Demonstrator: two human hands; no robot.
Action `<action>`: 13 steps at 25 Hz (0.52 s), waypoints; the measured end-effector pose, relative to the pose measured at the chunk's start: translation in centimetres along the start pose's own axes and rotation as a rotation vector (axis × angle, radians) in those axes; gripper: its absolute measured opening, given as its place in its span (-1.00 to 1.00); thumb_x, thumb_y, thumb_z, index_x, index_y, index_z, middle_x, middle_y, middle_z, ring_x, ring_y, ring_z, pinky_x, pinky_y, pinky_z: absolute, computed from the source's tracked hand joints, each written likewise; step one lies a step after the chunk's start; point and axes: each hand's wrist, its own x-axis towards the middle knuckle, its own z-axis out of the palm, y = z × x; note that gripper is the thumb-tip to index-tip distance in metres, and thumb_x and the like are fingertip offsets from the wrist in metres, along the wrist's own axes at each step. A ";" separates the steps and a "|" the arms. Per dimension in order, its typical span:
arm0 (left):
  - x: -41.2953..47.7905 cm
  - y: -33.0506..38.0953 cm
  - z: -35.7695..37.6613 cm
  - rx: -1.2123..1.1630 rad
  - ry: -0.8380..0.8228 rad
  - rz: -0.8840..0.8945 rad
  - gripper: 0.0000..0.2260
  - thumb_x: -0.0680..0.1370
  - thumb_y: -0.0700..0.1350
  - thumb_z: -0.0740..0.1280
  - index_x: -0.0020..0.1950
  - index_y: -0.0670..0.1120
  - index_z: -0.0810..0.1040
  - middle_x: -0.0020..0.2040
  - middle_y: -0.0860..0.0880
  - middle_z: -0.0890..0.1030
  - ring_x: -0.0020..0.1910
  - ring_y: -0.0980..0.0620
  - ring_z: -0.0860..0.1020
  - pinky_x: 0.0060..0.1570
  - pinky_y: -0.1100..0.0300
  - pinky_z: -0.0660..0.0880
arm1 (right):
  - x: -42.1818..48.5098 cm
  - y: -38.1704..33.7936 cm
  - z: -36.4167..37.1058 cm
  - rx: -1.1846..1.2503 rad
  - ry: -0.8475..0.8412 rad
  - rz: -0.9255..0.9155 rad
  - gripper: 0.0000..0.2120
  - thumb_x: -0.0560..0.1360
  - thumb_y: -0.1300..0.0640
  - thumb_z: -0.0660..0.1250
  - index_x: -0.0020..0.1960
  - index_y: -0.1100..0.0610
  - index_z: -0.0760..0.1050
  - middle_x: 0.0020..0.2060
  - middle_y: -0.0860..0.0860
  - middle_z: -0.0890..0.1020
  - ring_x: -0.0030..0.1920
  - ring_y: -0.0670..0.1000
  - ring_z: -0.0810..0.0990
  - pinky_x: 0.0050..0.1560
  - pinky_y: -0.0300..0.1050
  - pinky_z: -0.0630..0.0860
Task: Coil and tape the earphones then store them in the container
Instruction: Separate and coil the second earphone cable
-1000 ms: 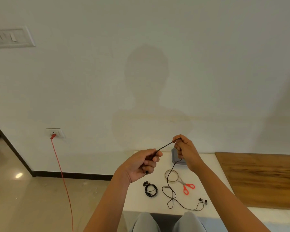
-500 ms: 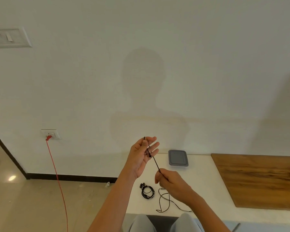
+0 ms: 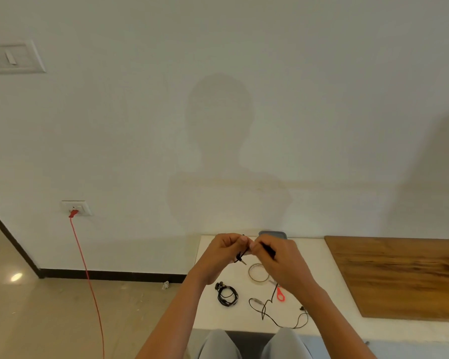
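Note:
Above the white table [image 3: 314, 257], my left hand [image 3: 222, 252] and my right hand [image 3: 280, 257] meet and both pinch the black earphone cable [image 3: 267, 307]. Its plug end pokes out under my left fingers. The rest of the cable trails down from my right hand to the table, ending in earbuds near the front edge. A second pair of earphones [image 3: 227, 295], coiled, lies on the table to the left. A clear tape roll [image 3: 257, 273] lies below my hands. The grey container [image 3: 272, 233] sits at the back by the wall, mostly hidden behind my hands.
Red-handled scissors [image 3: 280, 296] lie partly under my right wrist. A wooden board [image 3: 399, 275] covers the table's right side. A red cord [image 3: 88, 275] hangs from a wall socket at the left. My knees show at the table's front edge.
My right hand rose from low near the table back up to my left hand, bringing another turn of cable. My left hand's fingers closed on the cable. The tape and scissors show again.

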 end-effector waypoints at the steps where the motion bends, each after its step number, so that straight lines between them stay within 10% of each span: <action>1: -0.2 0.2 0.0 -0.020 -0.016 -0.030 -0.71 0.62 0.01 0.24 0.02 -0.17 0.65 -0.09 -0.07 0.69 0.05 -0.02 0.65 0.17 -0.01 0.47 | 0.5 0.2 -0.3 0.020 0.013 0.005 -0.78 0.56 0.09 0.27 -0.25 -0.10 0.49 -0.44 -0.17 0.53 -0.43 -0.11 0.42 -0.38 -0.22 0.35; 9: -1.4 1.5 0.1 -0.176 -0.180 -0.151 -0.74 0.63 -0.08 0.18 0.00 -0.17 0.61 -0.13 -0.11 0.67 0.02 -0.08 0.65 0.19 -0.26 0.47 | 4.3 0.8 -2.0 0.295 0.077 0.157 -0.88 0.31 0.09 0.55 -0.26 0.04 0.61 -0.30 -0.01 0.68 -0.28 0.13 0.56 -0.23 -0.07 0.51; 13: -1.4 2.2 0.5 -0.453 -0.204 -0.106 -0.78 0.60 -0.13 0.19 -0.03 -0.19 0.60 -0.13 -0.13 0.67 -0.02 -0.10 0.67 0.08 -0.31 0.51 | 4.5 2.2 -0.4 0.596 -0.036 0.315 -0.93 0.44 0.19 0.43 -0.22 0.11 0.63 -0.39 -0.01 0.62 -0.37 -0.05 0.46 -0.35 -0.21 0.40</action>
